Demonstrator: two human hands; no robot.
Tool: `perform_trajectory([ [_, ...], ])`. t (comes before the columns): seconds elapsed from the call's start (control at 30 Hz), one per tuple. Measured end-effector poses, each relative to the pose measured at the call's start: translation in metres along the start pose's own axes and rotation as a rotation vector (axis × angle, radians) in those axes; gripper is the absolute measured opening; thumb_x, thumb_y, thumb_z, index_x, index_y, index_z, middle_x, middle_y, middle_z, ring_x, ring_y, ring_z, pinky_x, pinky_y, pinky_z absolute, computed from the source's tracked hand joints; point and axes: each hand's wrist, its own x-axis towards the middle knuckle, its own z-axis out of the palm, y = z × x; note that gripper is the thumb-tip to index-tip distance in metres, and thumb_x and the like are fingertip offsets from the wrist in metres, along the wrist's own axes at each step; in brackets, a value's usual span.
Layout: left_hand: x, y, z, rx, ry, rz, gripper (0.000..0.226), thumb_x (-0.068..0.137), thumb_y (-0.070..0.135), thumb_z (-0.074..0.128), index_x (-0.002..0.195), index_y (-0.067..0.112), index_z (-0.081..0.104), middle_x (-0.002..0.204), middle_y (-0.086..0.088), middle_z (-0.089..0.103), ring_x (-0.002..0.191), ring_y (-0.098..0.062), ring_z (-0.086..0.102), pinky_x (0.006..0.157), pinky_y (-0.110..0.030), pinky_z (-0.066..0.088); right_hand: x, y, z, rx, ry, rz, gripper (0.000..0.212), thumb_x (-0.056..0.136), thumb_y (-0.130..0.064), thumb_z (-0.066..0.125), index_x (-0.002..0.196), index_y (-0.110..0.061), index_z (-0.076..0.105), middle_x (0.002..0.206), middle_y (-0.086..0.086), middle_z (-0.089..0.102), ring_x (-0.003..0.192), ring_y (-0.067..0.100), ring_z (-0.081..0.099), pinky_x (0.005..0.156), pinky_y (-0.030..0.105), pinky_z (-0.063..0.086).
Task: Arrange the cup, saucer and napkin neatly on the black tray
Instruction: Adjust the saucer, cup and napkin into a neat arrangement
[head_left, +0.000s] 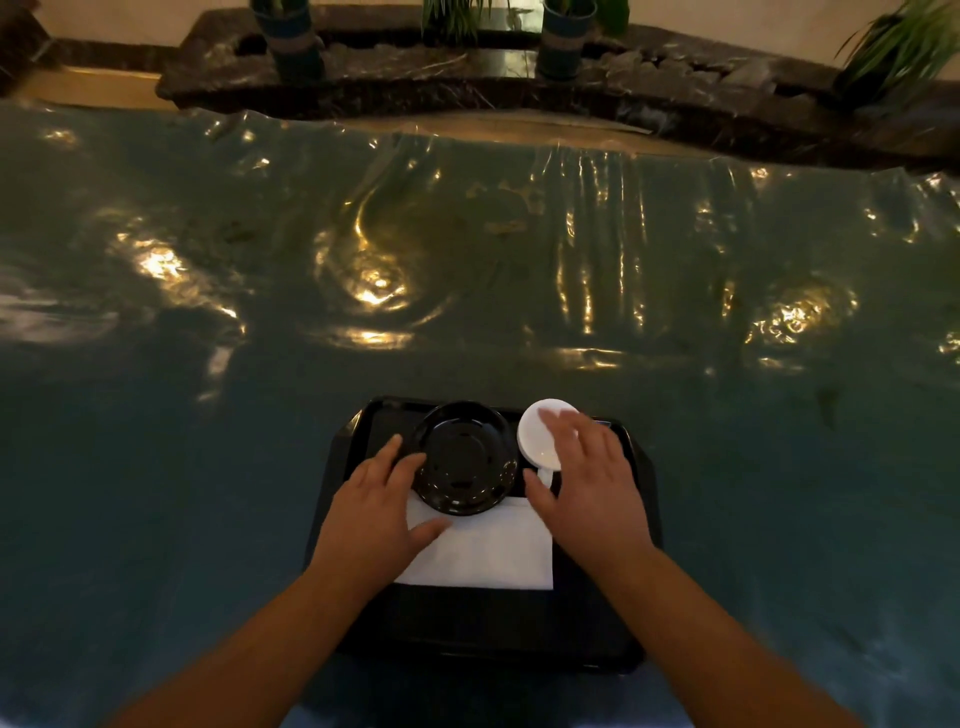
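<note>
A black tray (467, 623) lies on the table right in front of me. On it a black saucer (465, 457) sits at the back, overlapping the far edge of a white folded napkin (483, 551). A white cup (537, 434) stands at the tray's back right, its handle toward me. My left hand (379, 509) rests with spread fingers on the napkin's left side, fingertips touching the saucer's left rim. Over the cup hovers my right hand (587, 483), fingers spread above its rim, thumb beside the handle; whether it grips the cup is not clear.
The table is covered with a shiny teal cloth (467, 270) with wrinkles and light reflections. Beyond its far edge runs a dark stone ledge (467, 88) with potted plants (898, 47).
</note>
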Motion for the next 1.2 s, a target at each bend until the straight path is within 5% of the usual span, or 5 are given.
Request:
perform_trajectory([
  [0.13,0.014,0.011,0.002,0.006,-0.108,-0.112,0.105,0.072,0.083,0.063,0.157,0.031,0.030,0.172,-0.005,0.017,0.149,-0.032,0.033,0.113,-0.049,0.039,0.027,0.006,-0.002,-0.048,-0.242,0.179,0.098,0.088,-0.053,0.075,0.163,-0.030,0.016,0.161,0.006,0.036,0.137,0.033,0.040,0.109,0.048,0.043],
  [0.77,0.028,0.010,0.002,0.133,-0.126,-0.066,0.107,0.075,0.073,0.072,0.159,0.027,0.025,0.172,-0.006,0.018,0.149,-0.030,0.034,0.114,-0.046,0.040,0.033,0.014,0.006,-0.124,-0.230,0.127,0.085,0.092,-0.048,0.071,0.161,-0.032,0.022,0.160,0.007,0.039,0.136,0.033,0.042,0.105,0.049,0.047],
  [0.87,0.012,0.002,0.002,0.123,-0.070,0.012,0.093,0.076,0.064,0.078,0.150,0.020,0.044,0.164,-0.009,0.034,0.141,-0.033,0.044,0.110,-0.048,0.046,0.007,0.011,0.004,-0.047,-0.076,-0.018,0.063,0.091,-0.035,0.073,0.147,-0.019,0.049,0.142,0.009,0.056,0.125,0.031,0.051,0.105,0.048,0.050],
  [0.97,-0.011,-0.017,0.011,0.077,0.077,0.162,0.048,0.082,0.044,0.076,0.117,0.012,0.068,0.126,-0.009,0.063,0.108,-0.032,0.063,0.086,-0.044,0.059,-0.033,0.014,0.013,-0.022,-0.059,-0.231,0.039,0.093,-0.031,0.067,0.130,-0.016,0.063,0.122,0.005,0.064,0.112,0.024,0.056,0.097,0.040,0.052],
  [1.2,-0.034,-0.029,0.020,0.117,-0.013,0.283,0.039,0.085,0.046,0.053,0.096,0.017,0.077,0.111,-0.004,0.073,0.098,-0.025,0.071,0.081,-0.039,0.062,-0.070,0.030,0.038,-0.153,-0.396,-0.202,0.051,0.098,-0.038,0.059,0.147,-0.025,0.055,0.150,0.006,0.054,0.135,0.027,0.050,0.112,0.043,0.045],
])
